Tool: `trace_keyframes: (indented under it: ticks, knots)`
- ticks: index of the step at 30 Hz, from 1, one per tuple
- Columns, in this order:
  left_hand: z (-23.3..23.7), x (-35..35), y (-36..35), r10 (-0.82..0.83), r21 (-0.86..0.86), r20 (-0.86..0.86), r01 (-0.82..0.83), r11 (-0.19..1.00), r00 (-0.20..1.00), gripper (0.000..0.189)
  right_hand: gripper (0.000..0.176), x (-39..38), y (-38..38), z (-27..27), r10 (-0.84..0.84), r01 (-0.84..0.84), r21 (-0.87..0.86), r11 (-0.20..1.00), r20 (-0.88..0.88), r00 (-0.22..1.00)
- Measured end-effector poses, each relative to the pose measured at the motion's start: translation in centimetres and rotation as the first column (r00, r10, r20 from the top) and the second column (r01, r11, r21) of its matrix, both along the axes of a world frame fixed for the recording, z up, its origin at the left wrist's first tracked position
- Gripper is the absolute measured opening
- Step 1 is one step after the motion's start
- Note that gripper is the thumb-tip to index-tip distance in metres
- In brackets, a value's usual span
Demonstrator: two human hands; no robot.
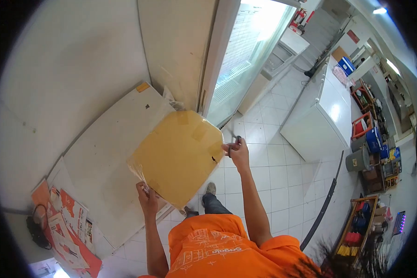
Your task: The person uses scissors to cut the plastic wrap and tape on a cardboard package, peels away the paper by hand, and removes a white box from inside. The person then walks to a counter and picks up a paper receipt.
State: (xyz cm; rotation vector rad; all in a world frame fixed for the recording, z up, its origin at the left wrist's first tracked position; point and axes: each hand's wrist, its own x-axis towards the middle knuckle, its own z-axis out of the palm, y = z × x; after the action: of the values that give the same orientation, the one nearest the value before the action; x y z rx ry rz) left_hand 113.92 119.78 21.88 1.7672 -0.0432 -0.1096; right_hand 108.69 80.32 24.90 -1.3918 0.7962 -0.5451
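Note:
A large yellow-tan board-like piece (176,153), with tape patches and a small dark mark near its right side, lies over a pale flat surface (111,162). At its lower left edge my left hand (147,197) is closed on crumpled clear plastic (139,172). My right hand (236,152) is closed around the dark handles of scissors (238,139), beside the right edge of the yellow piece. The scissors' blades are blurred and point up and left.
Red and white printed papers (69,231) and a dark cable (38,227) are at the lower left. A glass-door fridge (241,55) stands ahead. A white chest freezer (317,111), a grey bin (356,160) and shelves (356,222) are on the right.

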Motion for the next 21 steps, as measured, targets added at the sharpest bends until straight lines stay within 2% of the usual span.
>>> trace_keyframes:
  ticks: [1, 2, 4, 7, 9, 11, 12, 14, 16, 18, 20, 21]
  knots:
    - [0.2, 0.0, -0.1, -0.002, -0.004, -0.018, 0.002, 1.000, 1.000, 0.022, 0.045, 0.1, 0.7, 1.8, 0.011, -0.047, -0.257, 0.965, -0.138, 0.990]
    - [0.4, 0.2, -0.2, -0.004, -0.011, -0.034, 0.004, 1.000, 0.999, 0.020, 0.047, 0.3, 1.1, 2.9, -0.015, -0.125, -0.488, 0.864, -0.273, 0.962]
    - [0.6, 0.4, -0.2, -0.024, 0.007, 0.009, 0.023, 1.000, 1.000, 0.019, 0.051, 0.8, 0.6, 2.2, -0.064, -0.109, -0.525, 0.844, -0.300, 0.952]
    - [0.8, 0.1, -0.4, -0.027, 0.023, 0.078, 0.025, 0.999, 0.997, 0.018, 0.049, 1.2, -0.1, 1.9, -0.032, -0.160, -0.481, 0.862, -0.368, 0.929]
    - [0.5, 0.2, -0.3, -0.017, 0.020, 0.114, 0.015, 1.000, 0.993, 0.018, 0.059, 1.5, -0.6, 2.0, 0.031, -0.242, -0.449, 0.860, -0.427, 0.904]
    - [-0.9, 0.2, 0.1, -0.003, -0.065, 0.020, 0.004, 0.998, 1.000, 0.021, 0.058, 1.8, -0.9, 2.0, 0.067, -0.245, -0.377, 0.893, -0.426, 0.902]
    - [-1.1, 0.3, 0.3, 0.004, -0.064, 0.019, -0.003, 0.998, 1.000, 0.021, 0.058, 1.9, -1.1, 1.7, 0.101, -0.248, -0.304, 0.920, -0.425, 0.899]
    - [-1.4, 0.3, 0.6, -0.008, -0.024, 0.031, 0.009, 1.000, 0.999, 0.023, 0.057, 1.7, -1.5, 1.2, 0.106, -0.248, -0.301, 0.921, -0.418, 0.902]
    - [-1.1, 0.2, 0.5, -0.009, -0.068, -0.008, 0.009, 0.998, 1.000, 0.023, 0.057, 1.3, -2.6, -0.8, 0.114, -0.248, -0.294, 0.923, -0.407, 0.906]
    - [-0.7, 0.1, 0.4, -0.014, -0.110, -0.045, 0.009, 0.994, 0.999, 0.024, 0.052, 0.5, -4.2, -3.6, 0.148, -0.191, -0.145, 0.971, -0.267, 0.952]
    - [-0.2, 0.0, 0.2, -0.015, -0.142, -0.056, 0.007, 0.990, 0.998, 0.025, 0.055, -1.0, -4.5, -6.1, 0.132, -0.183, -0.130, 0.974, -0.329, 0.935]
    - [-0.5, 0.0, 0.2, -0.018, -0.143, -0.057, 0.010, 0.990, 0.998, 0.025, 0.049, -2.1, -4.5, -8.1, 0.130, -0.142, -0.018, 0.990, -0.312, 0.941]
